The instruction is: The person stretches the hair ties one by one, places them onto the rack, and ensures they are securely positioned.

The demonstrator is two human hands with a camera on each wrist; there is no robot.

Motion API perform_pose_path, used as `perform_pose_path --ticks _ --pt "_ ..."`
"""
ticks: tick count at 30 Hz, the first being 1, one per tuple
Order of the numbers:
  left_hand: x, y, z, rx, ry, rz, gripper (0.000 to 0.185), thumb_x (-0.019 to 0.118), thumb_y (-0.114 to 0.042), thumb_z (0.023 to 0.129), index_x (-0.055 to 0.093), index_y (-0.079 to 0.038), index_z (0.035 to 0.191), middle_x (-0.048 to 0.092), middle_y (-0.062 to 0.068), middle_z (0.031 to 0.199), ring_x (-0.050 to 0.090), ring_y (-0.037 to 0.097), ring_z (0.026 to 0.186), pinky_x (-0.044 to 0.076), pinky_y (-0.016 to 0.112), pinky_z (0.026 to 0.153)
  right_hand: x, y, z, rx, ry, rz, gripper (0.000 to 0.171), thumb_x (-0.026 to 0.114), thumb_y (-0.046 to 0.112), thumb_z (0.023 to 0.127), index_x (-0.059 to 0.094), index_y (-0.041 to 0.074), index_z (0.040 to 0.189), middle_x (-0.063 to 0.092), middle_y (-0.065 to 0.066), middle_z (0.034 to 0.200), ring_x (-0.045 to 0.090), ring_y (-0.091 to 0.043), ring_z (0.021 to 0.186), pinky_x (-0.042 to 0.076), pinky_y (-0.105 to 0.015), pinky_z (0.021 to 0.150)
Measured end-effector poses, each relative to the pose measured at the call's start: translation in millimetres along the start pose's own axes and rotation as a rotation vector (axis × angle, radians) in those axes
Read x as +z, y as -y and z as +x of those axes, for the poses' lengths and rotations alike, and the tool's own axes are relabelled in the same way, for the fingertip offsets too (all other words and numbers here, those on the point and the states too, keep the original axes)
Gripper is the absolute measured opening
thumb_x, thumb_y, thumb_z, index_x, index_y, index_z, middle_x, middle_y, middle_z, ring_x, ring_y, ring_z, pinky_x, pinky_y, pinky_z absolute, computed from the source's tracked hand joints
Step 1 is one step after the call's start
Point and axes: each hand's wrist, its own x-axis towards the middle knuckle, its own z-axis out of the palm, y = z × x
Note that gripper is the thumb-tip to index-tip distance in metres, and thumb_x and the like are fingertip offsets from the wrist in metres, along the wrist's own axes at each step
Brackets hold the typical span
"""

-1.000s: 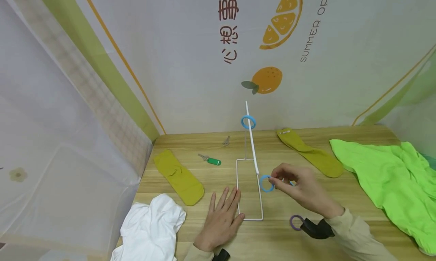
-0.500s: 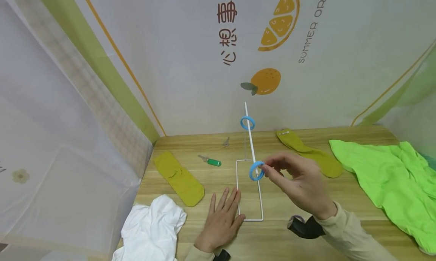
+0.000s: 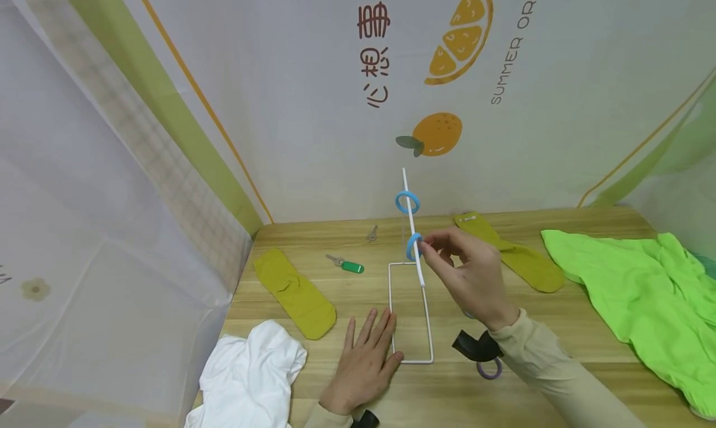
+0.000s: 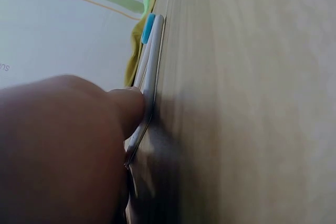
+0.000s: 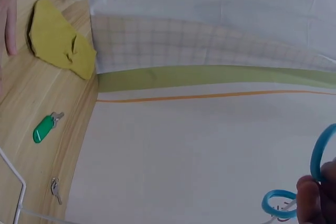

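A light wooden table (image 3: 503, 391) is seen in the head view, with a bright green cloth (image 3: 637, 291) lying at 3 o'clock and a crumpled white cloth (image 3: 246, 375) at 7 o'clock. Two mustard-yellow socks are laid flat, one (image 3: 293, 290) at 9 o'clock and one (image 3: 511, 253) at 1 o'clock. At the centre a white wire stand (image 3: 411, 279) with a slanted rod is placed. The left hand (image 3: 363, 363) is pressed flat, fingers straight, on the edge of its base. A blue plastic ring (image 3: 414, 246) is pinched by the right hand (image 3: 467, 273) and is threaded on the rod (another blue ring (image 3: 407, 201) hangs higher). A small purple ring (image 3: 489, 369) lies at 5 o'clock, a green-tagged key (image 3: 348, 264) at 10 o'clock.
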Motion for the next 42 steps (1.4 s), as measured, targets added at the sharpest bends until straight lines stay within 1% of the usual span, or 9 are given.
perform_pose_path --ticks 6,13,21,26,29,34,37,40,42 --pt "-0.4 -1.7 -0.4 0.006 0.007 0.002 0.062 0.036 -0.042 0.111 0.028 -0.01 0.163 0.023 0.003 0.172 0.016 0.03 0.16 0.008 0.065 0.123 10 -12 11 0.035 -0.071 -0.062 0.011 0.076 -0.008 0.085 0.074 -0.001 0.094 0.074 -0.005 0.08 0.052 -0.006 0.061 0.04 -0.015 0.055" --pt "-0.2 -3.2 -0.7 0.017 -0.004 0.009 0.062 0.037 -0.041 0.11 0.028 -0.009 0.163 0.024 0.004 0.171 0.017 0.031 0.159 0.009 0.065 0.122 19 -24 18 0.058 -0.104 -0.112 0.006 0.076 -0.003 0.088 0.073 -0.003 0.093 0.073 -0.008 0.078 0.056 -0.009 0.062 0.04 -0.013 0.057" --pt "2.2 -3.0 -0.6 0.013 0.006 0.029 0.062 0.035 -0.042 0.111 0.028 -0.009 0.163 0.023 0.004 0.172 0.016 0.03 0.159 0.009 0.065 0.123 26 -33 23 0.077 -0.169 -0.156 0.007 0.076 -0.005 0.086 0.073 -0.004 0.092 0.072 -0.011 0.074 0.058 -0.016 0.059 0.039 -0.013 0.057" --pt "3.2 -3.4 -0.7 0.018 -0.001 0.026 0.062 0.035 -0.041 0.111 0.029 -0.009 0.163 0.023 0.005 0.171 0.016 0.03 0.159 0.008 0.065 0.122 27 -35 23 0.077 -0.175 -0.163 0.007 0.076 -0.004 0.087 0.072 -0.003 0.092 0.073 -0.012 0.076 0.06 -0.018 0.06 0.039 -0.012 0.056" --pt "3.0 -3.7 -0.7 0.024 -0.016 0.015 0.061 0.036 -0.041 0.111 0.03 -0.008 0.162 0.024 0.005 0.171 0.018 0.031 0.159 0.008 0.065 0.121 26 -36 22 0.086 -0.162 -0.137 0.007 0.076 -0.004 0.088 0.072 -0.003 0.094 0.074 -0.012 0.08 0.061 -0.017 0.063 0.038 -0.012 0.056" --pt "0.0 -4.1 -0.3 0.024 -0.018 0.008 0.061 0.035 -0.04 0.111 0.029 -0.007 0.162 0.023 0.005 0.171 0.018 0.031 0.159 0.008 0.065 0.121 19 -37 17 0.134 -0.141 -0.084 0.008 0.076 -0.002 0.089 0.073 -0.001 0.096 0.074 -0.009 0.082 0.058 -0.009 0.066 0.039 -0.012 0.056" --pt "-1.2 -3.5 -0.4 0.025 -0.012 0.004 0.062 0.035 -0.04 0.111 0.028 -0.007 0.163 0.022 0.006 0.172 0.017 0.031 0.159 0.007 0.065 0.121 9 -39 9 0.167 -0.122 -0.094 0.007 0.077 0.0 0.089 0.073 0.0 0.094 0.074 -0.007 0.082 0.058 -0.005 0.066 0.04 -0.012 0.056" --pt "-0.9 -2.3 -0.2 0.021 -0.004 -0.001 0.062 0.036 -0.04 0.111 0.027 -0.008 0.163 0.021 0.005 0.172 0.015 0.031 0.16 0.005 0.064 0.122 -6 -48 -4 0.211 -0.045 -0.176 0.007 0.078 0.001 0.088 0.073 0.001 0.093 0.074 -0.007 0.082 0.061 -0.007 0.066 0.044 -0.012 0.057" --pt "-0.8 -1.5 -0.1 0.015 0.004 -0.009 0.063 0.036 -0.041 0.111 0.025 -0.008 0.163 0.02 0.005 0.172 0.013 0.031 0.16 0.003 0.064 0.122 -19 -58 -15 0.264 0.066 -0.257 0.006 0.078 0.002 0.089 0.073 0.002 0.091 0.074 -0.007 0.081 0.062 -0.01 0.067 0.047 -0.015 0.059"
